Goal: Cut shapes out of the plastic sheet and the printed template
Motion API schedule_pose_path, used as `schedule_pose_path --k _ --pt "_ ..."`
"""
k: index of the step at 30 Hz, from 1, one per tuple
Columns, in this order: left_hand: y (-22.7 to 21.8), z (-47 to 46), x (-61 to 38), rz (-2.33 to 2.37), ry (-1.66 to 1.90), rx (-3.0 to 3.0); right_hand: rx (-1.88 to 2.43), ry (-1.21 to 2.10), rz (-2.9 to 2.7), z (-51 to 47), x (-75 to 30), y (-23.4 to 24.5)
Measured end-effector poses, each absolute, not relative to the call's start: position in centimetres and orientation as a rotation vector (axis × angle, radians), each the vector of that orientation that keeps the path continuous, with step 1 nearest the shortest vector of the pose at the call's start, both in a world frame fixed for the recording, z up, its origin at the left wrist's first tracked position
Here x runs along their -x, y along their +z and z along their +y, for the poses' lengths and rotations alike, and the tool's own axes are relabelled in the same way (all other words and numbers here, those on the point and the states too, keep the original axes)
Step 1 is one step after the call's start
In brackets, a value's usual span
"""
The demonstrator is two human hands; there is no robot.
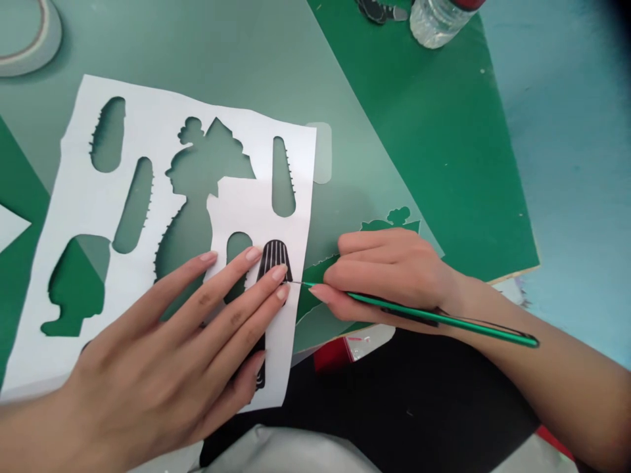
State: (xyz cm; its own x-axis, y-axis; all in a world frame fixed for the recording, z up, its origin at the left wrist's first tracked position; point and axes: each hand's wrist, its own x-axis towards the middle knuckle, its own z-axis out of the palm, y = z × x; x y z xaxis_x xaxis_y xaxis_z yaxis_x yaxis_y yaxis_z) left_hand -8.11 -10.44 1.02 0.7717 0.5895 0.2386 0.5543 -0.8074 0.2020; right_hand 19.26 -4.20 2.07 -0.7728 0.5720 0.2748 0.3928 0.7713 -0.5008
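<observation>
A white paper sheet (266, 154) with several cut-out openings, one shaped like a head in profile, lies in front of me. Flat on its lower part rests my left hand (182, 355), fingers stretched and spread. Its fingertips touch a black striped shape (275, 255) on the paper, partly covered by the fingers. My right hand (389, 272) is closed around a slim green craft knife (473, 327), held like a pen. The knife's thin tip meets the right edge of the black shape, beside my left fingertips. Below, more black pattern is mostly hidden by my left hand.
Under the paper lies a translucent sheet (276, 59) on a green mat (444, 144). Tape (52, 39) is at upper left, a clear bottle (436, 23) at the top right. A cut silhouette (394, 220) lies partly behind my right hand. The mat's edge runs near my lap.
</observation>
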Motion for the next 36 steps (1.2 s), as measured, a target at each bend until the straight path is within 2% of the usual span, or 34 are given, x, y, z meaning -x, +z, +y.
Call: schedule_pose_path --k 6,13,26,36 --pt "1.2 -10.3 8.1 0.915 0.446 -2.829 0.655 0.498 -2.563 -4.0 -19.5 1.7" --pt "1.1 -10.1 8.5 0.893 0.497 -2.834 0.624 0.535 -2.596 -3.6 -19.3 2.3" --pt "1.4 -8.0 9.6 0.696 0.513 -2.81 0.563 0.75 -2.718 -2.1 -18.9 3.6" --pt "1.2 -7.8 9.8 0.658 0.486 -2.818 0.523 0.66 -2.725 -2.5 -19.3 3.1"
